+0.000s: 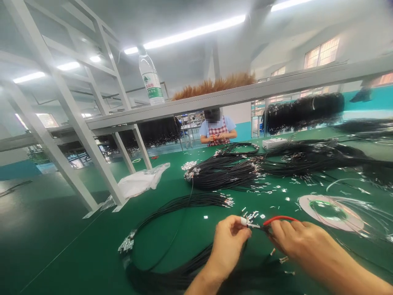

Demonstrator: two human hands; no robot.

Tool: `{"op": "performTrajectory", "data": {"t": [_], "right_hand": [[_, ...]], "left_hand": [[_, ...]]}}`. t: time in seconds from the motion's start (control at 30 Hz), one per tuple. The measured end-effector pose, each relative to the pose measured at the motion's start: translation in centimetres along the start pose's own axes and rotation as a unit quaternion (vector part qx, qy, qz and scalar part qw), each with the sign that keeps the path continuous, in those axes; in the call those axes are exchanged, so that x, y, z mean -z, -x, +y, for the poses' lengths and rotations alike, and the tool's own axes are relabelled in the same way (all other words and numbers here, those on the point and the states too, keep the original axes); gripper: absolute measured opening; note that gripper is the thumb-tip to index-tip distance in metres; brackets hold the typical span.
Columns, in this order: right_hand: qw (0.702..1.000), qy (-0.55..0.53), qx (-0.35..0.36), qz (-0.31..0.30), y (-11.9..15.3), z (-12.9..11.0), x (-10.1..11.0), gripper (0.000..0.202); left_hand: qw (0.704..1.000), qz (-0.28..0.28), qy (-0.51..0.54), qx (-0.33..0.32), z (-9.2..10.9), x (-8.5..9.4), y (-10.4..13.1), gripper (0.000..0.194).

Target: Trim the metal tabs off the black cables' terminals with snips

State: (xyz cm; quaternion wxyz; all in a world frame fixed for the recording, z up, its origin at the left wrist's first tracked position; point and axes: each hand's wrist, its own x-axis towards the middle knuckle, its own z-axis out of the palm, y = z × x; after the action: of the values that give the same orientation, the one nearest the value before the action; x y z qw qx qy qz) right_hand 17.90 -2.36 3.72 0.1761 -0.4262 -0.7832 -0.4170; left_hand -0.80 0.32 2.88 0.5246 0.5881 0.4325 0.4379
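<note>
My left hand point(229, 242) pinches the end of a thin cable near the bottom centre; a white covering shows on one fingertip. My right hand point(299, 241) is wrapped round red-handled pliers point(281, 218), whose jaws point left and meet the small pale piece at my left fingertips. Under and left of my hands, a bundle of black cables point(181, 268) curves across the green table point(101, 254), with silvery connectors point(126, 244) at its left end. Just behind my hands lie loose cable ends point(252, 215).
Black cable piles point(227, 172) spread behind my hands. A pale round disc point(331, 213) lies at the right. A clear plastic bag point(139, 180) rests beside the metal rack point(82, 135). A bottle point(151, 80) stands on the shelf. Across the table is a person point(218, 131).
</note>
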Motion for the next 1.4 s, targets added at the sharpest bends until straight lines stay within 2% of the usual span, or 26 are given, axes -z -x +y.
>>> {"op": "performTrajectory", "data": {"t": [0.2, 0.33, 0.53, 0.77, 0.93, 1.4], "right_hand": [[1.000, -0.008, -0.003, 0.012, -0.1, 0.0, 0.0, 0.026], [0.999, -0.021, -0.014, 0.024, -0.3, 0.2, 0.3, 0.030], [0.999, -0.038, -0.002, -0.008, 0.2, 0.4, -0.1, 0.024], [0.998, -0.059, -0.015, -0.016, 0.6, 0.6, -0.6, 0.020], [0.999, -0.028, -0.005, -0.040, 0.8, 0.5, -0.6, 0.014], [1.000, -0.012, 0.010, -0.027, 0.4, 0.4, -0.4, 0.020]], "left_hand": [[0.996, -0.007, 0.075, 0.040, 1.3, -0.3, 0.3, 0.009], [0.995, -0.006, 0.089, 0.048, 1.5, -0.3, 0.4, 0.008], [0.997, -0.012, 0.070, 0.032, 1.1, -0.4, 0.3, 0.009], [0.998, -0.011, 0.056, 0.008, 0.4, -0.5, 0.3, 0.014], [1.000, 0.002, 0.021, -0.010, 0.1, -0.4, 0.3, 0.012], [1.000, 0.020, -0.010, -0.015, -0.3, -0.2, 0.2, 0.012]]}}
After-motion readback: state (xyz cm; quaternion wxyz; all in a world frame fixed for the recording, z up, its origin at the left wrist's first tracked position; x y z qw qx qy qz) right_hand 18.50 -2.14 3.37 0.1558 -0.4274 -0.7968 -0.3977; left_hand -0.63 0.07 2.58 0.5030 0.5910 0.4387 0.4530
